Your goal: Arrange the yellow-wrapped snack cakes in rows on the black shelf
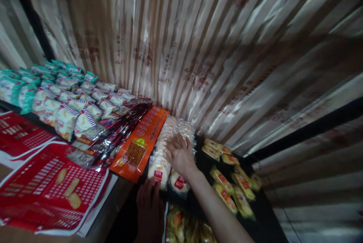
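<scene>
Two rows of round white snacks in clear wrappers, with red labels, stand side by side on a black shelf. My right hand (181,156) lies over the right row (185,126), its fingers somewhat spread and touching the wrappers. Part of that row is hidden under the hand. My left hand (149,203) is dark and low in the view, fingers stretched up against the front packet of the left row (159,171). Neither hand visibly grips a packet. Just left of the rows lies an orange snack bag (138,144) with brown sticks pictured on it.
Dark red bags (124,127), white snack bags (66,122) and green-topped bags (27,95) fill the shelf's left. Yellow packets (224,197) lie to the right, with more yellow packets (181,228) below. Red basket-printed sheets (56,186) hang in front. A pleated sheet (198,46) backs the shelf.
</scene>
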Action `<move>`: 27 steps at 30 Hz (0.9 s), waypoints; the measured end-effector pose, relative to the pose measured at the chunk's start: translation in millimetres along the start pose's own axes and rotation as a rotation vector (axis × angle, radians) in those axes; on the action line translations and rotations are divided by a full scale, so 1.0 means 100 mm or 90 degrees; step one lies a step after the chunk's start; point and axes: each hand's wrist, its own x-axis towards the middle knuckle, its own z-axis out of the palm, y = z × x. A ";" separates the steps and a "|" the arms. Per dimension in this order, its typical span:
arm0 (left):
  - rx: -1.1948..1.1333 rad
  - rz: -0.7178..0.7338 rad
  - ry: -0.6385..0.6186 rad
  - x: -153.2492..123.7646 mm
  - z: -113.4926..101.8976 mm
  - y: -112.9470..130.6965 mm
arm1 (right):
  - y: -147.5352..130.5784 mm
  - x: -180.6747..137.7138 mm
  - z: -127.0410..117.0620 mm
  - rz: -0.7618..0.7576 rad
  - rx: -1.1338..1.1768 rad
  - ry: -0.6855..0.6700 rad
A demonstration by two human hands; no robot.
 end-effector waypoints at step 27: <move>0.003 0.087 -0.006 0.28 0.17 -0.10 | 0.29 0.61 0.15 0.053 0.049 -0.027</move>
